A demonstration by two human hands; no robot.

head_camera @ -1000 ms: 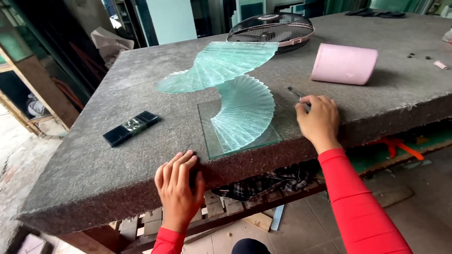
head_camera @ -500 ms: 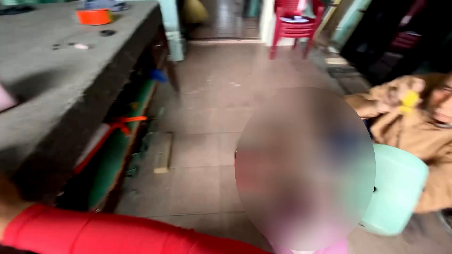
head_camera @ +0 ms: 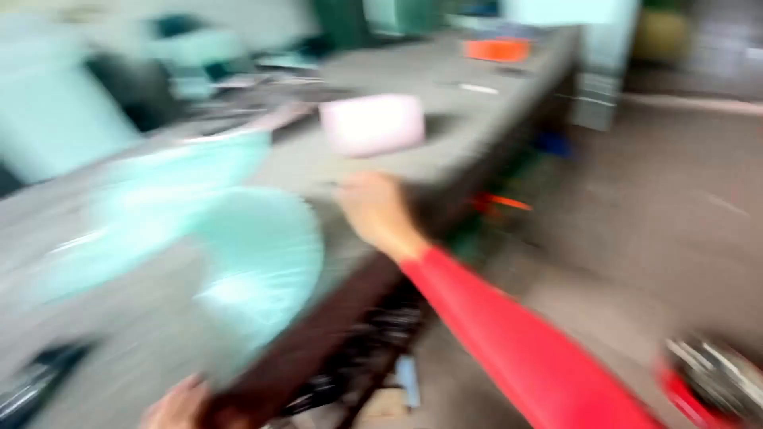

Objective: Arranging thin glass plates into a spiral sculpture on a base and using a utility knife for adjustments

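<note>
The view is heavily blurred by motion. A spiral fan of pale green glass strips (head_camera: 238, 254) lies on a grey stone table (head_camera: 445, 143). My right hand (head_camera: 377, 210), in a red sleeve, rests on the table just right of the glass, near the table edge; its fingers are too smeared to read. My left hand (head_camera: 179, 401) shows only partly at the bottom edge, at the table's front edge below the glass. A pink cylinder (head_camera: 372, 123) lies on the table beyond my right hand.
An orange object (head_camera: 497, 49) sits at the far end of the table. A dark flat object (head_camera: 32, 381) lies at the lower left. Bare floor (head_camera: 652, 222) stretches right of the table, with a red and metal thing (head_camera: 715, 377) at the lower right.
The camera swung away to the right toward the floor and a seated person, then back to the table. Both hands stay about where they were a second ago.
</note>
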